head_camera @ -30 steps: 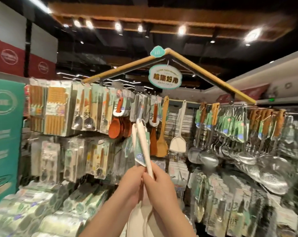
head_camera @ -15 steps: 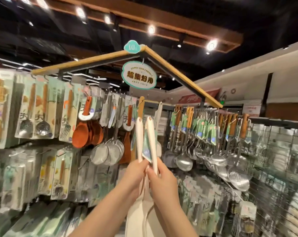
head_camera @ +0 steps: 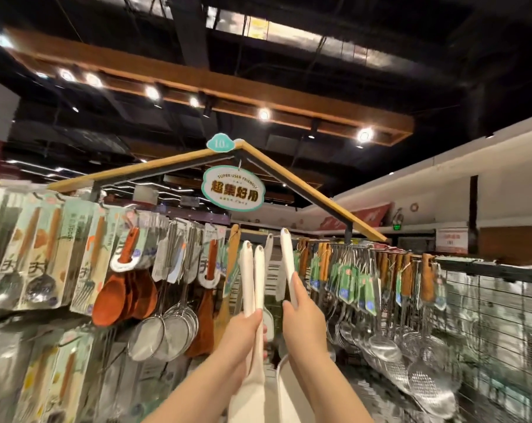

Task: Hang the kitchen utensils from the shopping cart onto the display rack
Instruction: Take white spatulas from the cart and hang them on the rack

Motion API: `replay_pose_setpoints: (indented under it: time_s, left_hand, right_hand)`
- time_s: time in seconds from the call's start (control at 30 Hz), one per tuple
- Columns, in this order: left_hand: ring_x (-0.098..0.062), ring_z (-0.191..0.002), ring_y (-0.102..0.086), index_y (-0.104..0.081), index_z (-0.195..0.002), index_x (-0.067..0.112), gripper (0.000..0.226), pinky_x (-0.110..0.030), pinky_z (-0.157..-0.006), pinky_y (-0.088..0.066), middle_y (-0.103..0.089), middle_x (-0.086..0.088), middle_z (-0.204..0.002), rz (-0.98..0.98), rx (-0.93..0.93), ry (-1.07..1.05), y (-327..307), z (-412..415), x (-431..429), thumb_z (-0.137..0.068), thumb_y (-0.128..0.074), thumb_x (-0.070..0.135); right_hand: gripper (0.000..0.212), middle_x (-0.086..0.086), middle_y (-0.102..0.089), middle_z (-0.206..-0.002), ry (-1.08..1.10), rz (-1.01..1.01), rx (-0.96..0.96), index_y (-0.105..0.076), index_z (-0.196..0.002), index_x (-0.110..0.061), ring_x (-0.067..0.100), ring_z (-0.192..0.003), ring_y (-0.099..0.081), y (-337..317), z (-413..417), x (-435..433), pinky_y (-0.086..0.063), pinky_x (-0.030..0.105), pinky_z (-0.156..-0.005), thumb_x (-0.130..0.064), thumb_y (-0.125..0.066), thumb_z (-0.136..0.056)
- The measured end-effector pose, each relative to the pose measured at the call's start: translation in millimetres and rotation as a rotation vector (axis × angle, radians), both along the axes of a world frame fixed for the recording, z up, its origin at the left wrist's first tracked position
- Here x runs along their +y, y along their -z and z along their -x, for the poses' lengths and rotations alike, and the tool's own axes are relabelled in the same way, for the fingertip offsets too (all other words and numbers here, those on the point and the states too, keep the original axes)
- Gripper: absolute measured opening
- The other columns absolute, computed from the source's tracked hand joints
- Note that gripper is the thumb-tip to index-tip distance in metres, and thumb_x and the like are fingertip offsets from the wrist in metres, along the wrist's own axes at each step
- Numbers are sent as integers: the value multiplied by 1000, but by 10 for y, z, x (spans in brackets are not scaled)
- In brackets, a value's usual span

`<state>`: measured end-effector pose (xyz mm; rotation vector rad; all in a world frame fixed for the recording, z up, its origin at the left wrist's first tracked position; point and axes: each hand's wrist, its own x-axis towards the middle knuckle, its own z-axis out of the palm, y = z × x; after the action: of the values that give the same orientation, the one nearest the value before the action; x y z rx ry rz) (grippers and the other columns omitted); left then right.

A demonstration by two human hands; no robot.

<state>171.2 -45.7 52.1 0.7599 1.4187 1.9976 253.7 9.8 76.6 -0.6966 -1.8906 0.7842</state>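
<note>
The left grip [head_camera: 245,329] is curled round two white utensil handles [head_camera: 247,279], held upright together. The right grip [head_camera: 304,319] pinches a third white handle [head_camera: 288,264] just beside them, its tip raised before the display rack [head_camera: 307,189], between hanging strainers [head_camera: 167,334] and ladles [head_camera: 380,346].

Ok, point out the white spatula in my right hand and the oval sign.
white spatula [head_camera: 287,257]: head view, on its handle.
oval sign [head_camera: 232,188]: head view, centre of its face.
</note>
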Motion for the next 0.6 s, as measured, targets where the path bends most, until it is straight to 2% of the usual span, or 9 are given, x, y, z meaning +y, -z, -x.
replay_pose_setpoints:
  time_s: [0.03, 0.1, 0.17, 0.2, 0.3, 0.37, 0.43, 0.5, 0.6]
  left_hand:
    - [-16, -50, -46, -50, -84, 6, 24, -27, -46, -41, -48, -6, -62, -1, 7, -9, -31, 13, 58, -98, -46, 24]
    - [-18, -53, -51, -52, -89, 5, 22, -26, -49, -41, -52, -9, -64, 4, 21, -21, -92, 23, 169, -99, -45, 23]
    - [-23, -65, -58, -54, -100, 2, 23, -29, -58, -43, -60, -14, -74, 13, 32, -40, -135, 40, 278, -99, -45, 24]
    - [-22, -63, -56, -53, -101, 2, 23, -30, -60, -43, -58, -12, -71, 11, 29, -41, -151, 43, 320, -99, -45, 24]
    - [-15, -52, -42, -50, -103, 2, 22, -27, -49, -40, -45, -5, -61, 7, 2, -24, -198, 43, 388, -99, -43, 23]
    - [-15, -53, -42, -52, -96, 4, 21, -25, -48, -40, -45, -5, -64, 15, 14, -34, -225, 36, 393, -100, -43, 22]
    - [-16, -58, -46, -53, -95, 4, 21, -27, -53, -43, -49, -6, -69, 22, 33, -58, -241, 54, 420, -99, -44, 23]
    - [-16, -64, -49, -52, -106, 3, 24, -30, -60, -45, -52, -6, -76, 19, 42, -69, -245, 90, 466, -99, -45, 25]
    - [-17, -69, -51, -51, -117, 0, 32, -35, -73, -46, -54, -6, -80, 3, 59, -70, -257, 151, 536, -99, -45, 26]
  right_hand:
    - [56, -3, -46, -143, 7, 21, -2, -21, -148, -39, 17, -85, -55, -25, 32, 69, -45, 29, -68, -13, -36, -100]
    - [56, -3, -44, -144, 14, 58, -5, -23, -147, -40, 16, -82, -55, -53, 90, 190, -43, 25, -61, -13, -36, -100]
    - [55, -3, -45, -143, 18, 82, -5, -24, -146, -40, 14, -80, -57, -74, 157, 293, -44, 24, -58, -12, -35, -100]
    - [55, -3, -46, -142, 21, 94, -7, -24, -146, -40, 12, -78, -57, -84, 187, 335, -46, 24, -58, -12, -35, -100]
    - [55, -3, -48, -140, 27, 87, -6, -23, -147, -40, 11, -77, -55, -98, 240, 435, -47, 25, -63, -12, -34, -101]
    - [55, 0, -49, -138, 44, 46, -11, -22, -148, -38, 12, -81, -52, -96, 254, 488, -47, 26, -70, -12, -34, -101]
    - [56, 0, -49, -137, 45, 32, -4, -22, -148, -39, 8, -77, -52, -105, 270, 531, -49, 25, -67, -12, -34, -100]
    - [56, -1, -48, -140, 34, 29, -5, -22, -148, -39, 2, -71, -48, -124, 291, 557, -41, 18, -55, -11, -34, -100]
    - [56, -2, -49, -139, 37, 6, -18, -21, -148, -39, 8, -74, -49, -146, 341, 577, -41, 22, -57, -12, -34, -101]
